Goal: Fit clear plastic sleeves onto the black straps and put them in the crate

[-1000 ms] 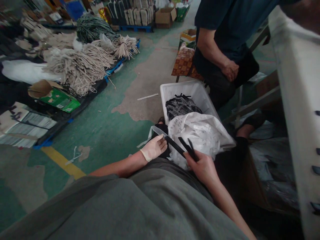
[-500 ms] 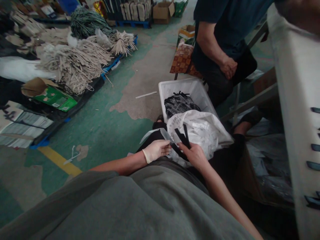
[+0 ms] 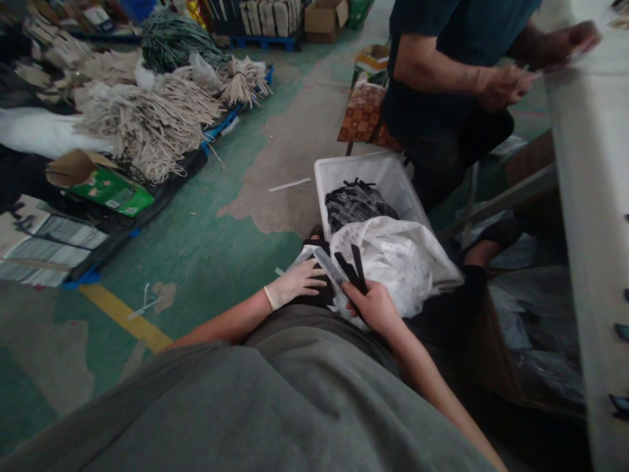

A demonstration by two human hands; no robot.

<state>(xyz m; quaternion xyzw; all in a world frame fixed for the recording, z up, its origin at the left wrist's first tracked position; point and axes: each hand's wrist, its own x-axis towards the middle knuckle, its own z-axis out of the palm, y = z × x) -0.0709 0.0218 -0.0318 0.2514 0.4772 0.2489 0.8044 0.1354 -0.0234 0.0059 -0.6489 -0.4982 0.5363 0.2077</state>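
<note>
My left hand [image 3: 297,283], in a pale glove, has its fingers spread over my lap, beside a translucent plastic sleeve [image 3: 328,263]. My right hand [image 3: 376,305] is closed around black strips [image 3: 354,270] that point up and forward; the sleeve's near end reaches its fingertips. Just beyond my right hand, a white sack [image 3: 415,233] holds clear plastic pieces [image 3: 400,269]. Behind it, a white bin [image 3: 321,190] contains a heap of black strips in clear wrapping [image 3: 358,204].
A co-worker [image 3: 442,65] sits beyond the bin, hands near the white table [image 3: 590,216] on the right. Bundled cords [image 3: 147,118] and a green box [image 3: 111,190] lie on pallets at left. A cardboard box [image 3: 325,19] stands far back.
My left hand has moved left, away from the strips, and its fingers have spread. The strips in my right hand have tilted left. The co-worker's hands have risen and parted towards the table.
</note>
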